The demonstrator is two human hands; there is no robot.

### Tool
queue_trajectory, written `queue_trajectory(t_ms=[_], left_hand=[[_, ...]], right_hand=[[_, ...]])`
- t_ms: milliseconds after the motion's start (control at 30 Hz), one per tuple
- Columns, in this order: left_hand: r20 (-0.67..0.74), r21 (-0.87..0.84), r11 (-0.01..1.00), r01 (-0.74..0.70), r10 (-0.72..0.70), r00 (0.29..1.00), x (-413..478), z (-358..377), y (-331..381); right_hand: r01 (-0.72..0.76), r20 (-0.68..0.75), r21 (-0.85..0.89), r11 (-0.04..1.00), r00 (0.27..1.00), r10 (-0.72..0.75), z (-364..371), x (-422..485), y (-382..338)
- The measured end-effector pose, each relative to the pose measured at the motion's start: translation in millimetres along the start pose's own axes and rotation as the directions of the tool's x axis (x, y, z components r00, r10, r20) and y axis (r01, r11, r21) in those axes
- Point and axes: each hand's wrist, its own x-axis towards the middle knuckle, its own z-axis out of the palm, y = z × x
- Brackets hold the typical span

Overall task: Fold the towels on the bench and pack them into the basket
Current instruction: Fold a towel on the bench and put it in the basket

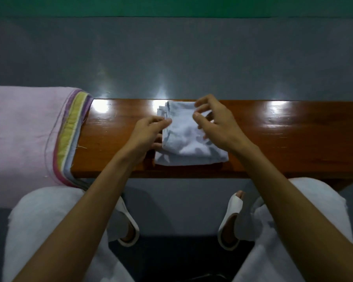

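The folded white terry towel point(190, 139) lies flat on the glossy brown wooden bench point(293, 139), near the middle of its length, reaching from close to the far edge almost to the near edge. Its layered edges show at the far left corner. The left hand point(147, 133) sits at the towel's left side, thumb and forefinger tips point(167, 121) brought together against the left edge and the lower fingers curled beside the fold; whether they actually pinch the cloth cannot be told. The right hand point(218, 123) is held over the towel's right half, fingers point(200, 102) loosely curled and spread, with nothing between them; contact with the cloth cannot be confirmed. A large pink towel with a striped purple, yellow and white border point(22, 135) covers the bench's left end and hangs over its near edge, well apart from the white towel. Below the bench, the person's feet in white open-toed slippers point(230, 220) rest on the grey floor point(171, 58).
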Motion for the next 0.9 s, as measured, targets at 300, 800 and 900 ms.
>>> queue_trajectory(t_ms=[300, 800, 900], left_hand=[[-0.085, -0.045, 0.995, -0.086, 0.082, 0.993, -5.1, -0.4, -4.4], [-0.307, 0.616, 0.782, -0.097, 0.352, 0.884, 1.7, -0.2, -25.4], [-0.261, 0.5, 0.861, -0.087, 0.246, 0.934, 5.1, 0.7, -19.7]], right_hand=[[0.177, 0.171, -0.401, 0.899, 0.978, -0.116, -5.7, -23.5, 32.5], [-0.369, -0.21, -0.125, 0.921, 0.917, 0.339, 4.0, -20.4, 38.6], [-0.399, -0.133, -0.032, 0.916, 0.91, 0.392, 5.3, -17.5, 34.7]])
